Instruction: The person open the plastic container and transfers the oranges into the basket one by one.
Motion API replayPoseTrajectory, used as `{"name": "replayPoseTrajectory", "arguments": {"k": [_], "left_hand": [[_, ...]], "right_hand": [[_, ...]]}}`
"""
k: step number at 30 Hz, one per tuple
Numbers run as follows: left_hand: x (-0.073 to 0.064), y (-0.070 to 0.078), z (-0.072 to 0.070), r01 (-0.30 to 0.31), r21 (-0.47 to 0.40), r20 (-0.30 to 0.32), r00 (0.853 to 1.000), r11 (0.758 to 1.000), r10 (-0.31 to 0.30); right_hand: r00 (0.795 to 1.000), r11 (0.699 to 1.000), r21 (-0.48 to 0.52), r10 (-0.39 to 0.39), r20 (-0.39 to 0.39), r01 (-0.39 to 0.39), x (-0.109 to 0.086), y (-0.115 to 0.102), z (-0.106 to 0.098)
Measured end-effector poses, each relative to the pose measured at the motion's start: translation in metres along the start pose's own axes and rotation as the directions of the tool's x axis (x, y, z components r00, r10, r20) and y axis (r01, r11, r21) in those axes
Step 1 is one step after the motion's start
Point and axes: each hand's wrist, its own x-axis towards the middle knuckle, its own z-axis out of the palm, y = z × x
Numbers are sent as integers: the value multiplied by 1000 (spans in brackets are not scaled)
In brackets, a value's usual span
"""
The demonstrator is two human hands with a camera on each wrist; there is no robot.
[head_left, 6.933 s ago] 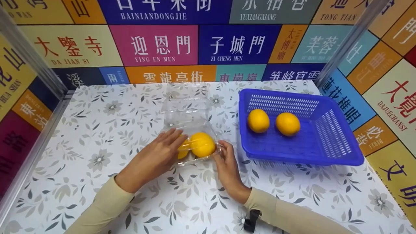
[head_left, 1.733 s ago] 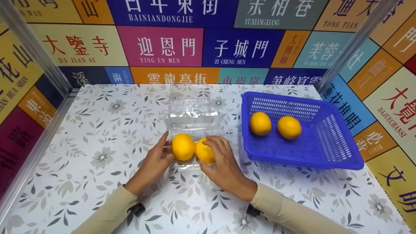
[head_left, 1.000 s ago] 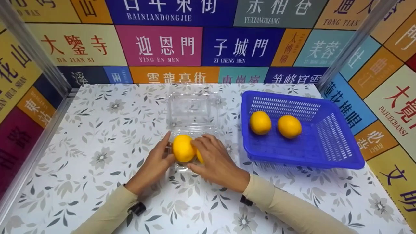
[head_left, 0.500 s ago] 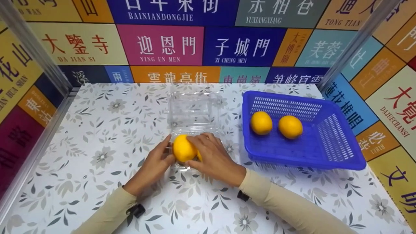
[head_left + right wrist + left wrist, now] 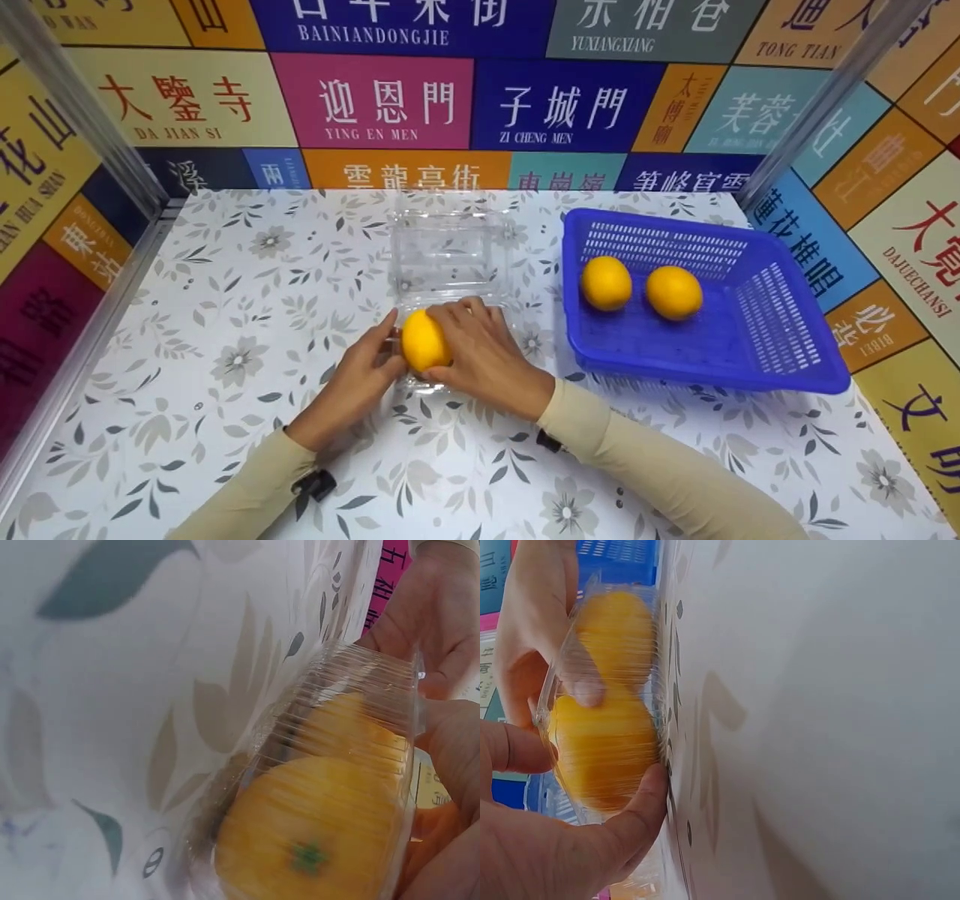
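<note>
A clear plastic clamshell box (image 5: 450, 259) lies on the table with its lid folded back, two oranges in its base. The left orange (image 5: 425, 341) shows in the head view; the other is hidden there under my right hand (image 5: 487, 352). Both wrist views show the pair through the ribbed wall, and the right orange (image 5: 307, 829) has a green stem spot. My right hand reaches over from the right, thumb and fingers gripping the left orange. At the box's left end, my left hand (image 5: 360, 375) holds its wall between thumb and fingers.
A blue plastic basket (image 5: 705, 367) stands at the right with two oranges (image 5: 673, 292) in its left part. The table (image 5: 240, 435) has a leaf-patterned cover. Printed panels (image 5: 375, 97) close off the back and sides.
The lid, earlier low over the oranges, now lies folded back. My right hand has shifted left from the right orange onto the left one. My left hand stays at the box's left end lately.
</note>
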Motion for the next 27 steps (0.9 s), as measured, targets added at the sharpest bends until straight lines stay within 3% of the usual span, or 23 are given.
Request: {"name": "replayPoseTrajectory", "arguments": {"k": [11,18,27], "left_hand": [[0,-1,1,23,-11,1,1000,1000,-23],[-1,-2,0,12,-23,-1,1000,1000,-12],[0,-2,0,22,24,-17,1000,999,-22]], "right_hand": [[998,999,-40,-29,-55,27,4,3,6],[992,998,19,-60,-109,62,3,6,4],[978,991,94,-76,-197,96,1,10,-8]]}}
